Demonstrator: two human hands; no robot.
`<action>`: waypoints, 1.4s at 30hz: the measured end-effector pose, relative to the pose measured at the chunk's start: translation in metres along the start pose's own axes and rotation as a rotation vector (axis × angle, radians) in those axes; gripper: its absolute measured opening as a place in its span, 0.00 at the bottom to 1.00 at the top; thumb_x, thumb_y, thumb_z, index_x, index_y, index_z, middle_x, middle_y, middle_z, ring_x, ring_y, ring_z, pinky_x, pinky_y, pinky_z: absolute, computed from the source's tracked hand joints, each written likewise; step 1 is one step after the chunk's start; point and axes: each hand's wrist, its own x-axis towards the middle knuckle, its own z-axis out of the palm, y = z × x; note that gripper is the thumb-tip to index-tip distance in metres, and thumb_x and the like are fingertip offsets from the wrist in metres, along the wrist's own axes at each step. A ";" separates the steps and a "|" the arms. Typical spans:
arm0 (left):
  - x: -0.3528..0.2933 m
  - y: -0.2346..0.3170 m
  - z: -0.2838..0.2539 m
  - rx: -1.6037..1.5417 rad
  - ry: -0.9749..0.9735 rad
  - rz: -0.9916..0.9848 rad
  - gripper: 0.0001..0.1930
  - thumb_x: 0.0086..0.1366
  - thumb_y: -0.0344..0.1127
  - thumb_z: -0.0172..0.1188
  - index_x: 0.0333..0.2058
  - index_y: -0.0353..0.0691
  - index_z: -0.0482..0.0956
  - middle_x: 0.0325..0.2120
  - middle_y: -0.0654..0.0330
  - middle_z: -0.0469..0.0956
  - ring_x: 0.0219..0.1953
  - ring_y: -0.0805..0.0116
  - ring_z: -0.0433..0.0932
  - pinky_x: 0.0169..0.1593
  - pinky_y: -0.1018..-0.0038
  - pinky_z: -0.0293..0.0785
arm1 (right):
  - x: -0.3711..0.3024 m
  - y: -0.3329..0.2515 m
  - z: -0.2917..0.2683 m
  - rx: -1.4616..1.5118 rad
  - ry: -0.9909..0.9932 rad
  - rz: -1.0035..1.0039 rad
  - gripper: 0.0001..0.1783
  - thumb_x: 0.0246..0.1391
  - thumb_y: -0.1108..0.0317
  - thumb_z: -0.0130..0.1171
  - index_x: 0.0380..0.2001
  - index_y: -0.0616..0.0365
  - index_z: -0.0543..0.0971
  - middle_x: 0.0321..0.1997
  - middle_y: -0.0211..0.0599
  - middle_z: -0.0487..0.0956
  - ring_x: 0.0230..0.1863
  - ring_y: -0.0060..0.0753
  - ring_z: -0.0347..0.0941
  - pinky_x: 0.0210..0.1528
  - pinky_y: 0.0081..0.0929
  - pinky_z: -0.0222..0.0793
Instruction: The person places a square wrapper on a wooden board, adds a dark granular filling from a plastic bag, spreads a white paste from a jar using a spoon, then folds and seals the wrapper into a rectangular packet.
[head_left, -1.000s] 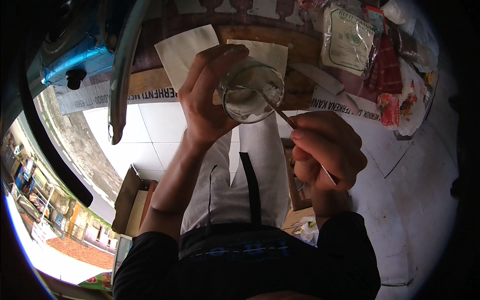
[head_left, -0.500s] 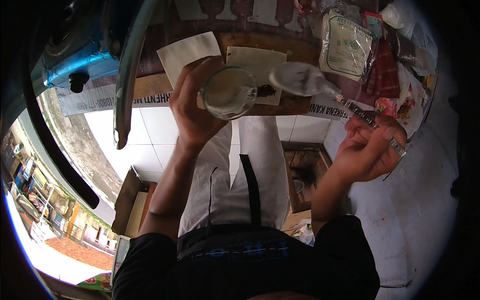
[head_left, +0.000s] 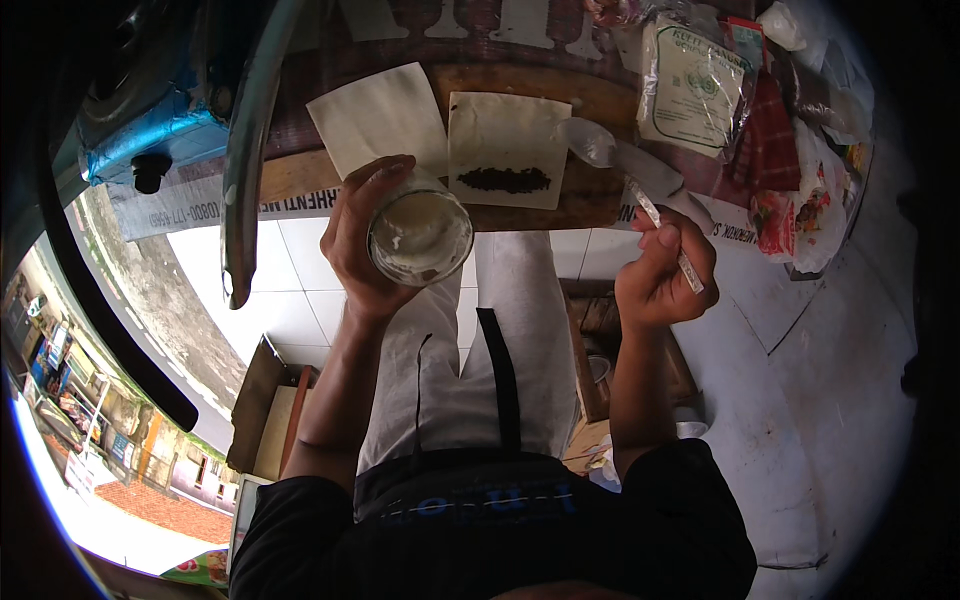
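My left hand is closed around a clear glass, tipped so its mouth shows a whitish, creamy residue inside. In my right hand is a spoon, gripped by its patterned handle, the bowl pointing up and left. Beyond the hands, a pale square wrapper lies at the left of the wooden board. Beside it, a second pale wrapper carries a strip of small dark bits along its near part. A pale, flat, blade-like piece lies right of the spoon bowl.
A clear packet of square wrappers lies at the far right, with a red cloth and plastic bags beside it. At left stands a blue stove, next to a curved metal bar. A wooden box is below.
My left hand and the glass have moved slightly left and nearer, uncovering the dark strip. My right hand has swung left, still holding the spoon, whose handle is now steeper.
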 end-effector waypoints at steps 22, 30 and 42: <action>-0.027 0.001 0.000 -0.094 -0.061 0.072 0.34 0.46 0.41 0.80 0.51 0.34 0.78 0.46 0.43 0.82 0.49 0.50 0.83 0.54 0.59 0.78 | -0.009 0.003 0.012 0.268 0.154 0.192 0.06 0.69 0.74 0.54 0.44 0.66 0.76 0.33 0.43 0.86 0.28 0.28 0.82 0.31 0.23 0.78; -0.045 0.019 0.015 -0.126 -0.082 0.054 0.33 0.48 0.42 0.79 0.51 0.33 0.78 0.45 0.45 0.82 0.49 0.50 0.83 0.67 0.50 0.68 | -0.011 0.016 0.005 0.206 0.005 0.118 0.09 0.71 0.73 0.51 0.45 0.70 0.74 0.37 0.50 0.84 0.34 0.34 0.84 0.30 0.21 0.76; -0.054 0.026 0.034 -0.124 -0.012 0.021 0.34 0.44 0.35 0.80 0.51 0.33 0.78 0.45 0.47 0.83 0.48 0.52 0.84 0.69 0.50 0.66 | 0.002 0.039 0.006 0.275 -0.048 0.019 0.09 0.71 0.73 0.51 0.46 0.70 0.75 0.37 0.52 0.85 0.34 0.35 0.84 0.30 0.22 0.76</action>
